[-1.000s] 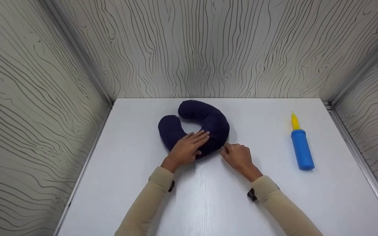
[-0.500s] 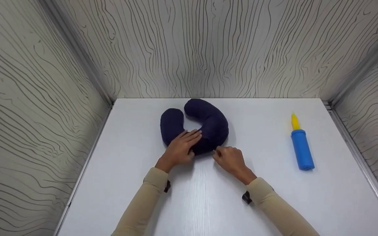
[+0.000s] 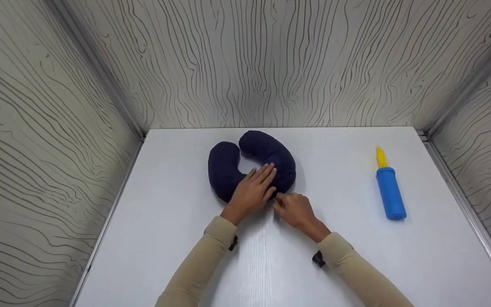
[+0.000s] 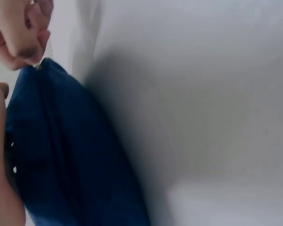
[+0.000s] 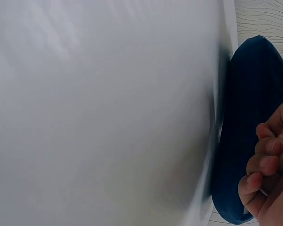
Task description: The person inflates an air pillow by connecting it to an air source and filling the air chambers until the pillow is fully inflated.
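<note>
A dark navy, U-shaped neck pillow lies on the white table with the gap between its arms toward the back. My left hand rests flat across the curved near part, its straight fingers pointing up and right. Along the near outer edge, my right hand has its fingers curled, thumb and forefinger at the fabric. In the left wrist view they pinch a small metal zipper pull at the top of a seam running down the pillow's side. The right wrist view shows the curled fingers against the pillow.
A blue hand pump with a yellow nozzle lies on the right side of the white table. Wood-patterned walls stand behind and at both sides.
My right hand has slid left along the pillow's near edge. My left hand shifted left, then back right and over the curve. The pillow's left arm has swung slightly toward the back.
</note>
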{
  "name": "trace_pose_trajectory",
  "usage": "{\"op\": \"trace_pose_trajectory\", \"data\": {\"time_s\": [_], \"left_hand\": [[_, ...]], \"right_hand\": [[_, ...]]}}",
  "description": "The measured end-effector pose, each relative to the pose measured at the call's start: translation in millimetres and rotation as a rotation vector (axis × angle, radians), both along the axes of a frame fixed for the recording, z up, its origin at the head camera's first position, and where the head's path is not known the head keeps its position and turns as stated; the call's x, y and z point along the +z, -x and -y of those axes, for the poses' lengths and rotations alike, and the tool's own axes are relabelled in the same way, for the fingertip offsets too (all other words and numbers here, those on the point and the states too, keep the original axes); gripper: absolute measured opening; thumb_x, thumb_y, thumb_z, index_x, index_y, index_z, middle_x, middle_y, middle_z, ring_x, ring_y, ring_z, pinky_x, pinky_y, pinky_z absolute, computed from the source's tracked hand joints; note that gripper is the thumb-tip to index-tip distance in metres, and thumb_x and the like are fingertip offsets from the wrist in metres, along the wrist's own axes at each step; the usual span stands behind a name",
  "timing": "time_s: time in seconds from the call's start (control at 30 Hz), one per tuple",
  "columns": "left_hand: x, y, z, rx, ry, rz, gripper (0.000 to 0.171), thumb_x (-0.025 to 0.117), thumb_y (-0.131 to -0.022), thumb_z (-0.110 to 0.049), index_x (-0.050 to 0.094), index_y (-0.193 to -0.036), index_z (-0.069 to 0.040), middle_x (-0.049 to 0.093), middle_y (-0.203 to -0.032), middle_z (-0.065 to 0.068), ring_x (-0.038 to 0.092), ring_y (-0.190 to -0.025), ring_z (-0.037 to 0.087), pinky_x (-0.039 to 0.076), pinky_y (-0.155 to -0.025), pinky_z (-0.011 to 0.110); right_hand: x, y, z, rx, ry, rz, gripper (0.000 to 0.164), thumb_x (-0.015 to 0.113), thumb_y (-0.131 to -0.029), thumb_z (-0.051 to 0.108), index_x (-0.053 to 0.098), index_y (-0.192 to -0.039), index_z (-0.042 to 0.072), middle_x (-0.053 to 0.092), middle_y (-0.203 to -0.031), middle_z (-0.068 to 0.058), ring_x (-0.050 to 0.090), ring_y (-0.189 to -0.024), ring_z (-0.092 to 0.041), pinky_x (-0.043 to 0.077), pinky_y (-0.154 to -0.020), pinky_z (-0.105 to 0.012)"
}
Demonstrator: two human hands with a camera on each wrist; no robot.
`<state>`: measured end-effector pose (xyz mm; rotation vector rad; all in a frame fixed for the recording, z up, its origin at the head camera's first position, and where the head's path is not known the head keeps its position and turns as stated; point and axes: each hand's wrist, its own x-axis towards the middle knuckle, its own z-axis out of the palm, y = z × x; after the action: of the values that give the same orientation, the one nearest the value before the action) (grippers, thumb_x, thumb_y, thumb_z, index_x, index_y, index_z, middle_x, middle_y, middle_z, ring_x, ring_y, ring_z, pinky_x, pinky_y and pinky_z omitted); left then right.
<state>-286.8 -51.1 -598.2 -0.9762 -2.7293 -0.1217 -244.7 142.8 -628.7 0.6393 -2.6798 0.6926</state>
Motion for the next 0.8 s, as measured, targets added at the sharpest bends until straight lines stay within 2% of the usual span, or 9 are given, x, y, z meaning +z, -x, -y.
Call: {"op": "trace_pose_trajectory", "data": {"time_s": [0.13,0.3,0.57,0.8], "left_hand": [[-7.8,1.8,-0.8,0.009,0.045,-0.022,0.058,0.039,-0.116,-0.041,0.035,-0.167,-0.014,0.034,-0.174,0.001,0.034,-0.161,0.017,0.032,-0.131,0.039],[-16.2,3.0,-0.5,-0.002,0.057,-0.016,0.058,0.038,-0.116,-0.041,0.034,-0.168,-0.015,0.034,-0.174,0.000,0.032,-0.162,0.017,0.030,-0.132,0.038],[-17.2,3.4,-1.5,0.000,0.088,-0.006,0.059,0.036,-0.116,-0.043,0.032,-0.169,-0.016,0.031,-0.176,-0.002,0.029,-0.163,0.015,0.029,-0.133,0.037],[-18.7,4.5,0.9,-0.004,0.100,-0.038,0.059,0.038,-0.116,-0.043,0.035,-0.168,-0.016,0.033,-0.175,-0.001,0.032,-0.162,0.015,0.030,-0.132,0.036]], "right_hand": [[-3.3,-1.7,-0.3,0.007,-0.005,0.000,0.014,0.075,-0.091,0.013,0.072,-0.077,0.010,0.066,-0.064,0.000,0.055,-0.054,-0.012,0.049,-0.052,-0.032],[-7.9,-2.6,-3.0,-0.007,-0.016,-0.008,0.014,0.077,-0.090,0.014,0.072,-0.078,0.011,0.066,-0.065,-0.001,0.056,-0.055,-0.013,0.051,-0.053,-0.034],[-12.3,-0.1,-9.4,-0.001,-0.043,-0.072,0.018,0.077,-0.089,0.014,0.069,-0.073,0.012,0.064,-0.061,-0.001,0.057,-0.052,-0.016,0.049,-0.049,-0.036],[-13.4,7.3,-19.7,-0.052,-0.040,-0.094,0.021,0.076,-0.089,0.013,0.066,-0.071,0.012,0.065,-0.060,-0.002,0.051,-0.051,-0.012,0.046,-0.047,-0.036]]}}
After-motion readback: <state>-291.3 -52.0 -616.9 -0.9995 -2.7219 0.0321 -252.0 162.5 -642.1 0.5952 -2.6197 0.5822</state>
